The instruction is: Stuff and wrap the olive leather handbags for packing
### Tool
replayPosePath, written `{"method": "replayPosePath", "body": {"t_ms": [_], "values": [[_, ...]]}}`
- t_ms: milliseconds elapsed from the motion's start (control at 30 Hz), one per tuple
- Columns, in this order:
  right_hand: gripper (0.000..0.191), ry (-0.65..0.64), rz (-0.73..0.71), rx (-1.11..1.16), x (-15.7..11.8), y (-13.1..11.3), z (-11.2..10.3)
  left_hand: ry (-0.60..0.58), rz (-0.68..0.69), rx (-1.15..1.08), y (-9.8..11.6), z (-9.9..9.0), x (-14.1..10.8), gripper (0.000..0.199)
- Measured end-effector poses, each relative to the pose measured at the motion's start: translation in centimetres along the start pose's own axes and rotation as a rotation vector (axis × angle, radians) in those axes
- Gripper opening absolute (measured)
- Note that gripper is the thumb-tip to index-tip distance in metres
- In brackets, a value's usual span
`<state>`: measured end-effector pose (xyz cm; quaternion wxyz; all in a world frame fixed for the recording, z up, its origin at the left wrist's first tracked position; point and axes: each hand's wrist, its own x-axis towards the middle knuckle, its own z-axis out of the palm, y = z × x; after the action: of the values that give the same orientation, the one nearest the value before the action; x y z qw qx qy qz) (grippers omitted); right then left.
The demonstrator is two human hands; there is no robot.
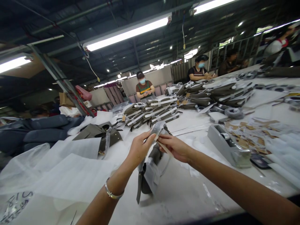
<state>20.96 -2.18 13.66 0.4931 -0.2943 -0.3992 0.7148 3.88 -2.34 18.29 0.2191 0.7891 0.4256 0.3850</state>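
Near the middle of the table, a dark olive bag is held up on its edge, with clear plastic and white wrapping on it. My left hand pinches the plastic-wrapped strap at its top. Beside it, my right hand is closed at the same spot, with a pale strip under its fingers. The fingertips of both hands nearly meet. Another olive bag lies to the left on white sheets.
Piles of wrapped olive bags lie across the table. A grey tape dispenser, brown paper tags and a dark oval object are right. White foam sheets cover the left. Several people sit beyond.
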Motion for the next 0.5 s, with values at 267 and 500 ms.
{"method": "replayPosePath", "body": {"t_ms": [267,500], "values": [[0.034,0.057,-0.11,0.019,0.6,0.7,-0.1,0.097,0.093,0.018,-0.6,0.4,0.3,0.03],[0.026,-0.002,-0.032,0.098,0.4,0.7,0.9,0.082,0.127,0.043,-0.8,-0.2,0.1,0.026]]}}
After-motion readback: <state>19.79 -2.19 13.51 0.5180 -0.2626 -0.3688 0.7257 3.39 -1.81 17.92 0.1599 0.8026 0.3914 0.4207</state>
